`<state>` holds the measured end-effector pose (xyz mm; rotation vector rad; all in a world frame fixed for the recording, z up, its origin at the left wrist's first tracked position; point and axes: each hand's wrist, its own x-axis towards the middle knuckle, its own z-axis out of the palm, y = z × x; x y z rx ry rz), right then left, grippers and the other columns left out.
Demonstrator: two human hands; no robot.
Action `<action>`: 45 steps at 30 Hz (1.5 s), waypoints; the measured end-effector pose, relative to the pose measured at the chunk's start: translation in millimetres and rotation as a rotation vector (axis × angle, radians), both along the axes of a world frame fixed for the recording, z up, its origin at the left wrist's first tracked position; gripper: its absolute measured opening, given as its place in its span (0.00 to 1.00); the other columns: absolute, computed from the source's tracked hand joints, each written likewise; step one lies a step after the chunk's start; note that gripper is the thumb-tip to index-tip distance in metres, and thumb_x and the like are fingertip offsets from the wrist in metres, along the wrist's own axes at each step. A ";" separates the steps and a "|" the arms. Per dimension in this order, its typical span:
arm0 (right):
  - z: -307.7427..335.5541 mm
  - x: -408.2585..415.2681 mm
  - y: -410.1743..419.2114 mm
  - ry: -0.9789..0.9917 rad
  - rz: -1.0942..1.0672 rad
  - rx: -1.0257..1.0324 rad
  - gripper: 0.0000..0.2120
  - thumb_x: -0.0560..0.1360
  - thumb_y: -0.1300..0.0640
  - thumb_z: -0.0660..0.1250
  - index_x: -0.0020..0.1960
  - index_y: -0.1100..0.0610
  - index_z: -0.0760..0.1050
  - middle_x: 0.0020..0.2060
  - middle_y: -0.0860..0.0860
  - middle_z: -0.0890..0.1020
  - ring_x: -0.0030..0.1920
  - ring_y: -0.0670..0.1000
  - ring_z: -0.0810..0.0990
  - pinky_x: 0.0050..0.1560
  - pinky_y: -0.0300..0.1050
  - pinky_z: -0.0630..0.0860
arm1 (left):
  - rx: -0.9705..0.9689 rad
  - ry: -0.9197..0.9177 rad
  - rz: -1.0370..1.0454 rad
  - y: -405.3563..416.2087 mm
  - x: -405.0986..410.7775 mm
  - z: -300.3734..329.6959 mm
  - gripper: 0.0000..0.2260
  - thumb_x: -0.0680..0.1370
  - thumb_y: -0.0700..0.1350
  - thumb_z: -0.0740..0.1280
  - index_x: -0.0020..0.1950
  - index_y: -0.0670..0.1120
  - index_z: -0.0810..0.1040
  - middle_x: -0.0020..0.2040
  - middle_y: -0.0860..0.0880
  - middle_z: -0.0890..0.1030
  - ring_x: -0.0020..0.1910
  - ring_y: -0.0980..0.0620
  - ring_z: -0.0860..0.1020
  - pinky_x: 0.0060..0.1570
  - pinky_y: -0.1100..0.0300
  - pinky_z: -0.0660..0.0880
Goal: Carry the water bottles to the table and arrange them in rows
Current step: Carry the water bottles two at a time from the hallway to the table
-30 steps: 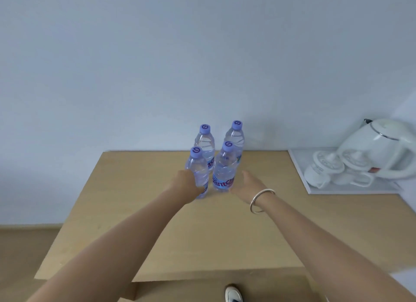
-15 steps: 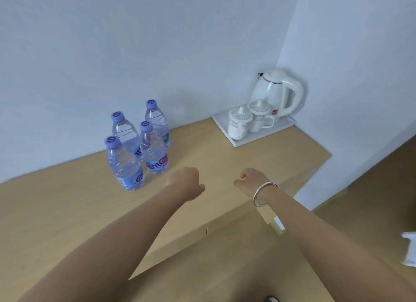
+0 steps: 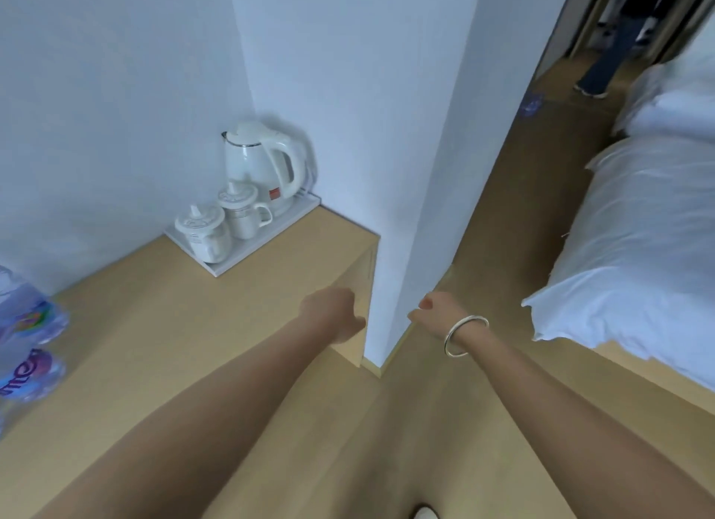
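Clear water bottles (image 3: 27, 344) with purple labels stand on the light wooden table (image 3: 162, 325), cut off by the left edge of the view and blurred. My left hand (image 3: 334, 317) hovers over the table's right end, fingers curled with nothing in them. My right hand (image 3: 435, 311), with a silver bangle on its wrist, is held beyond the table beside a white wall corner, fingers also curled and empty. Both hands are far from the bottles. More bottles (image 3: 532, 102) seem to lie on the floor far down the passage, too blurred to be sure.
A white tray (image 3: 247, 249) at the table's back right holds a white kettle (image 3: 263, 166) and two lidded cups (image 3: 220, 224). A wall pillar (image 3: 387, 170) stands right of the table. A bed with white bedding (image 3: 634, 247) lies at right. A person's legs (image 3: 603, 62) show in the far doorway.
My view has swung right, away from the bottles, which slid to the left edge. Both hands let go of the front bottles and drew back empty; the bed and passage came into view.
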<state>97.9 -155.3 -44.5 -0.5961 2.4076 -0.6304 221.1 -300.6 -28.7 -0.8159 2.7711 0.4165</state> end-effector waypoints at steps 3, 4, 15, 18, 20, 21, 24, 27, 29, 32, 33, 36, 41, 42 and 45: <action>4.4 -46.4 44.9 -0.016 -0.094 -0.017 0.14 0.74 0.55 0.64 0.53 0.65 0.73 0.43 0.58 0.78 0.38 0.50 0.70 0.36 0.42 0.65 | 0.017 0.019 -0.087 31.7 -58.8 -2.9 0.09 0.77 0.54 0.61 0.48 0.49 0.67 0.46 0.52 0.69 0.42 0.50 0.68 0.41 0.60 0.67; 4.8 -62.1 58.1 -0.010 -0.114 -0.018 0.16 0.75 0.55 0.64 0.55 0.66 0.73 0.47 0.61 0.79 0.39 0.50 0.69 0.34 0.41 0.64 | 0.023 0.030 -0.114 41.6 -78.5 -2.9 0.09 0.76 0.54 0.60 0.47 0.49 0.65 0.46 0.52 0.69 0.42 0.51 0.67 0.41 0.60 0.66; 3.1 -186.8 164.3 0.048 -0.260 0.049 0.09 0.74 0.51 0.64 0.45 0.57 0.72 0.41 0.52 0.75 0.43 0.52 0.75 0.47 0.46 0.71 | 0.038 0.052 -0.267 128.2 -246.1 -4.2 0.11 0.75 0.52 0.61 0.50 0.47 0.75 0.47 0.52 0.76 0.43 0.52 0.72 0.38 0.61 0.67; -4.4 -212.5 173.1 0.030 -0.331 0.029 0.16 0.73 0.53 0.64 0.32 0.53 0.61 0.30 0.49 0.67 0.31 0.48 0.65 0.40 0.44 0.66 | 0.012 0.043 -0.312 134.5 -280.7 -9.0 0.15 0.75 0.53 0.61 0.56 0.46 0.77 0.52 0.50 0.80 0.44 0.51 0.74 0.41 0.60 0.68; -8.9 -229.8 174.7 0.018 -0.364 0.014 0.18 0.73 0.53 0.64 0.30 0.51 0.57 0.29 0.48 0.63 0.29 0.47 0.62 0.37 0.42 0.64 | 0.022 0.046 -0.329 134.3 -306.2 -12.1 0.13 0.75 0.53 0.62 0.53 0.46 0.77 0.51 0.50 0.80 0.43 0.51 0.74 0.40 0.60 0.68; -10.7 -238.5 174.1 0.013 -0.377 0.007 0.19 0.73 0.53 0.64 0.30 0.50 0.57 0.28 0.48 0.63 0.29 0.46 0.61 0.34 0.41 0.62 | 0.028 0.049 -0.339 133.3 -318.9 -13.6 0.12 0.75 0.53 0.62 0.51 0.47 0.76 0.50 0.50 0.80 0.43 0.51 0.74 0.40 0.60 0.68; -15.9 -271.9 170.0 0.011 -0.401 0.016 0.18 0.72 0.54 0.64 0.30 0.52 0.58 0.28 0.49 0.64 0.28 0.47 0.62 0.31 0.40 0.61 | 0.024 0.061 -0.384 128.3 -362.7 -19.3 0.09 0.75 0.53 0.62 0.46 0.49 0.75 0.45 0.51 0.78 0.41 0.51 0.74 0.37 0.61 0.68; -16.9 -315.9 161.0 0.011 -0.397 0.034 0.08 0.73 0.52 0.64 0.39 0.55 0.70 0.40 0.51 0.75 0.38 0.51 0.73 0.39 0.42 0.69 | 0.039 0.076 -0.411 118.3 -412.0 -23.6 0.09 0.76 0.54 0.62 0.46 0.49 0.73 0.46 0.51 0.77 0.42 0.51 0.73 0.41 0.60 0.68; -13.4 -350.9 153.0 0.018 -0.393 0.038 0.10 0.73 0.52 0.63 0.49 0.57 0.73 0.49 0.52 0.77 0.48 0.53 0.77 0.47 0.44 0.73 | 0.053 0.092 -0.429 109.1 -449.5 -23.3 0.08 0.75 0.53 0.62 0.44 0.49 0.72 0.44 0.51 0.75 0.41 0.51 0.72 0.41 0.60 0.69; -4.8 -403.1 137.6 0.053 -0.427 0.039 0.12 0.73 0.51 0.63 0.51 0.59 0.75 0.49 0.52 0.77 0.49 0.53 0.76 0.49 0.45 0.72 | 0.070 0.102 -0.445 92.1 -507.6 -16.0 0.08 0.75 0.52 0.63 0.42 0.48 0.71 0.42 0.51 0.74 0.39 0.51 0.72 0.42 0.59 0.70; -3.2 -419.8 131.7 0.055 -0.442 0.035 0.12 0.73 0.52 0.63 0.51 0.59 0.74 0.47 0.52 0.77 0.47 0.52 0.75 0.48 0.45 0.72 | 0.073 0.106 -0.445 85.6 -526.7 -12.4 0.08 0.75 0.51 0.63 0.42 0.48 0.71 0.41 0.50 0.74 0.39 0.50 0.72 0.42 0.59 0.70; -2.9 -462.8 114.6 0.034 -0.474 0.041 0.14 0.73 0.51 0.63 0.53 0.59 0.74 0.49 0.54 0.78 0.50 0.53 0.77 0.52 0.46 0.73 | 0.074 0.119 -0.450 67.2 -583.1 -2.2 0.08 0.75 0.51 0.63 0.42 0.47 0.73 0.40 0.49 0.76 0.38 0.49 0.74 0.41 0.59 0.71; -9.8 -521.8 88.6 0.015 -0.489 0.046 0.17 0.73 0.53 0.62 0.57 0.62 0.74 0.55 0.57 0.78 0.57 0.57 0.77 0.56 0.50 0.74 | 0.098 0.117 -0.459 44.4 -657.0 -0.6 0.09 0.75 0.51 0.63 0.41 0.47 0.73 0.39 0.49 0.76 0.38 0.50 0.76 0.40 0.59 0.71; -10.8 -535.0 85.3 0.010 -0.486 0.051 0.17 0.73 0.53 0.62 0.57 0.63 0.74 0.55 0.57 0.78 0.56 0.57 0.77 0.56 0.49 0.74 | 0.104 0.112 -0.464 41.8 -670.0 -2.9 0.09 0.75 0.51 0.63 0.41 0.46 0.73 0.39 0.48 0.76 0.37 0.50 0.75 0.40 0.59 0.71; -14.6 -578.2 77.6 -0.001 -0.492 0.040 0.16 0.73 0.52 0.63 0.55 0.60 0.74 0.52 0.55 0.78 0.52 0.54 0.77 0.54 0.48 0.74 | 0.113 0.093 -0.467 36.3 -711.8 -10.0 0.08 0.75 0.51 0.63 0.42 0.47 0.73 0.39 0.49 0.75 0.37 0.50 0.73 0.41 0.58 0.71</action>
